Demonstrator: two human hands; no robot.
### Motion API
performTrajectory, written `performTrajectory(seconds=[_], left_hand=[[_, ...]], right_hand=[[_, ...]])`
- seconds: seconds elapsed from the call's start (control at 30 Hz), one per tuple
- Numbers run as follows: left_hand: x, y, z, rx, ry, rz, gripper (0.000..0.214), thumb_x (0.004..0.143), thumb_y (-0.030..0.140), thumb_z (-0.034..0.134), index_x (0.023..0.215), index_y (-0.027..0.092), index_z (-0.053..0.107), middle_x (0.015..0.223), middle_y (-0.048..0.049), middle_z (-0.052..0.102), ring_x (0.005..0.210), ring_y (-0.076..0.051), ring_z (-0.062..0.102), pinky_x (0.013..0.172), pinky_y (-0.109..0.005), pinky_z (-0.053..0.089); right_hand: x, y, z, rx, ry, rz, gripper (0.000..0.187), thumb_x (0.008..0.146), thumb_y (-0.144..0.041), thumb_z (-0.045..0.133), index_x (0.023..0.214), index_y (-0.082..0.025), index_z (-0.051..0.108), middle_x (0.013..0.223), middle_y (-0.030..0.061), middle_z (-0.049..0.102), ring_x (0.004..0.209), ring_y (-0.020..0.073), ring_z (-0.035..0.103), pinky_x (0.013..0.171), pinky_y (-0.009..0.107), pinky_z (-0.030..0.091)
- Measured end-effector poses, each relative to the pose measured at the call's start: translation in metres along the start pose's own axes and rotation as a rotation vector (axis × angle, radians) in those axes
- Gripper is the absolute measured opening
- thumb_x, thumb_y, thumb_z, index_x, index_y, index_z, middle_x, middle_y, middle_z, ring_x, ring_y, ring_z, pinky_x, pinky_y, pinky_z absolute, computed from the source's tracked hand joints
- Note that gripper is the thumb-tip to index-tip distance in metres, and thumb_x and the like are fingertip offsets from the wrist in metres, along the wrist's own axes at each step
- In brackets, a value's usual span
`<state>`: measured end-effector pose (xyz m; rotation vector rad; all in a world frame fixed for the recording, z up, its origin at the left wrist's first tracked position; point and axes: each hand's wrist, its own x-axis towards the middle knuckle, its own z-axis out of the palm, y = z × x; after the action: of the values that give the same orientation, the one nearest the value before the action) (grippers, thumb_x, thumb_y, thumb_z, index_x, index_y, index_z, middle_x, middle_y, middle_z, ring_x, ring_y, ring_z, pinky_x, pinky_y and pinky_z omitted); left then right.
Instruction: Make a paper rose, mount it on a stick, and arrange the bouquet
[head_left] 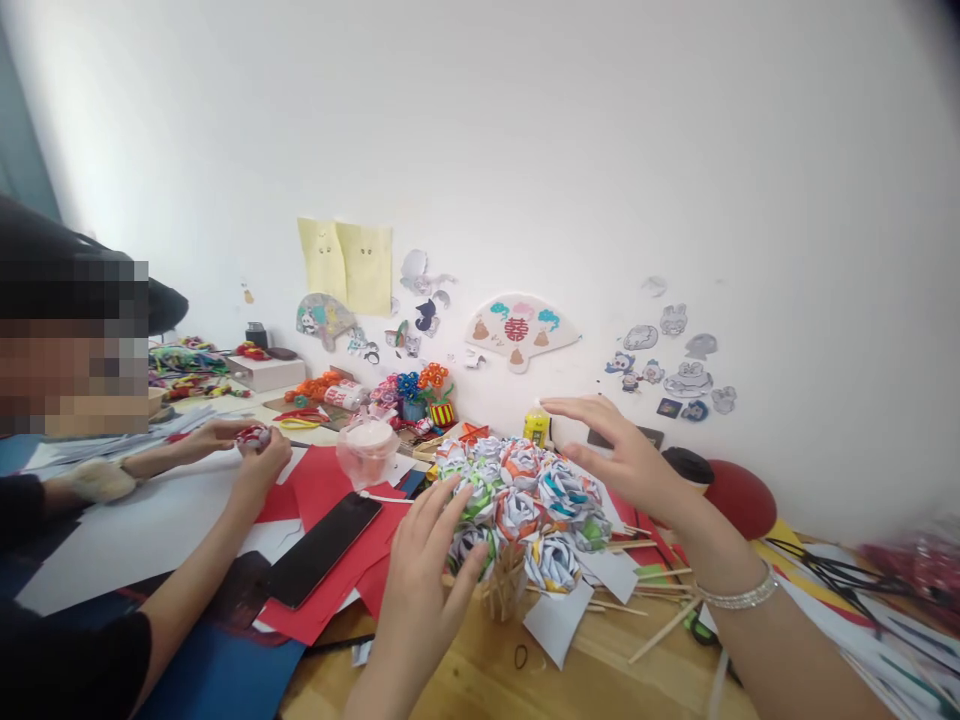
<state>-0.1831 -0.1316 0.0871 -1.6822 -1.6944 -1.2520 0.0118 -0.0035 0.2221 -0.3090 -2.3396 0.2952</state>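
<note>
A bunch of paper roses [525,500] on wooden sticks stands upright in the middle of the wooden table [465,670]. My left hand [427,570] rests against the bunch's left side, fingers spread and touching the flowers. My right hand [626,460] hovers at the bunch's upper right, fingers stretched out and apart, holding nothing. A silver bracelet [739,598] circles my right wrist.
A black phone [324,548] lies on red paper [330,490] to the left. Another person at the far left holds a small paper flower [253,437] in both hands. Loose sticks [660,630], white paper scraps, a glue bottle [535,424] and a clear cup [367,450] surround the bunch.
</note>
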Motion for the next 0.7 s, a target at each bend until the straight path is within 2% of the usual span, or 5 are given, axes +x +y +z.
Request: performTrajectory(seconds=[0.3,0.4,0.5,0.57,0.7], left_hand=[[-0.002,-0.004,-0.005,-0.065,-0.006,-0.043,0.05,0.086,0.029,0.05,0.133,0.032,0.035,0.138,-0.0104,0.043,0.127,-0.028,0.039,0.1,-0.051,0.037],[-0.01,-0.016,0.0,-0.223,0.111,-0.227,0.053,0.087,0.035,0.046,0.137,0.03,0.029,0.143,-0.0125,0.036,0.13,-0.029,0.035,0.103,-0.054,0.033],[-0.033,-0.037,0.027,-0.505,0.279,-0.475,0.053,0.09,0.044,0.029,0.139,0.024,0.022,0.133,-0.0179,0.046,0.121,-0.029,0.049,0.094,-0.05,0.045],[-0.052,-0.047,0.051,-0.582,0.241,-0.629,0.055,0.089,0.051,0.026,0.135,0.022,0.029,0.123,-0.0178,0.056,0.113,-0.03,0.056,0.087,-0.047,0.051],[-0.071,-0.039,0.083,-0.566,-0.034,-0.729,0.053,0.079,0.047,0.053,0.122,0.018,0.047,0.127,-0.0176,0.056,0.118,-0.033,0.051,0.094,-0.05,0.045]], right_hand=[[-0.062,0.042,0.016,-0.013,0.188,0.236,0.037,0.088,-0.045,0.049,0.121,-0.03,0.054,0.126,0.0064,0.055,0.118,0.0261,0.047,0.101,0.048,0.037],[-0.079,0.054,0.022,0.057,0.234,0.308,0.043,0.089,-0.047,0.046,0.127,-0.029,0.048,0.13,0.0077,0.051,0.121,0.0263,0.046,0.102,0.047,0.036],[-0.08,0.051,0.029,0.085,0.181,0.201,0.047,0.088,-0.051,0.044,0.131,-0.03,0.045,0.136,0.0066,0.047,0.126,0.0266,0.041,0.104,0.046,0.034],[-0.073,0.042,0.033,0.068,0.12,0.116,0.05,0.087,-0.054,0.046,0.132,-0.031,0.044,0.137,0.0061,0.046,0.127,0.0269,0.039,0.103,0.046,0.035],[-0.056,0.026,0.038,-0.009,-0.013,0.049,0.044,0.085,-0.05,0.052,0.125,-0.031,0.052,0.13,0.0054,0.053,0.12,0.0263,0.045,0.1,0.047,0.037]])
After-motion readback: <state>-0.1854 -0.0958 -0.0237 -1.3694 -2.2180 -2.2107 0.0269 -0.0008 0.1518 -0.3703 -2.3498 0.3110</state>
